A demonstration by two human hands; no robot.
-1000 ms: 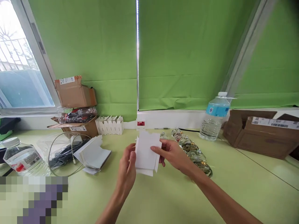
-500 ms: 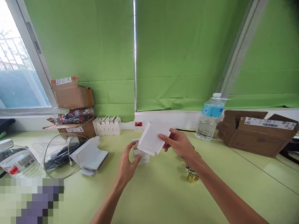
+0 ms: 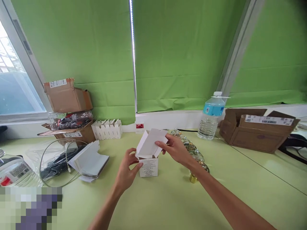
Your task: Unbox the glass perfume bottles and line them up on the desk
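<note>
A small white box [image 3: 148, 168] with fine print on its front stands on the table with its top open. My left hand [image 3: 126, 171] grips its left side, thumb at the front edge and fingers curled behind. Between the thumb and fingers of my right hand [image 3: 176, 148] is a folded white cardboard insert [image 3: 154, 140], tilted over the box. Its lower end is at the box's mouth; how far inside it reaches I cannot tell. A stack of folded white cardboard sheets [image 3: 96, 161] lies to the left of my left hand.
Behind my right forearm lies a row of shiny gold-and-clear objects [image 3: 194, 151]. Several small white boxes [image 3: 107, 129] line the wall. A water bottle [image 3: 208, 123] and an open brown carton [image 3: 259, 137] are at the right. Stacked cartons [image 3: 64, 99] and a coiled cable [image 3: 43, 159] are at the left.
My right hand has lowered the cardboard insert to the mouth of the box. My left hand has closed on the box's side. The view has shifted slightly to the right.
</note>
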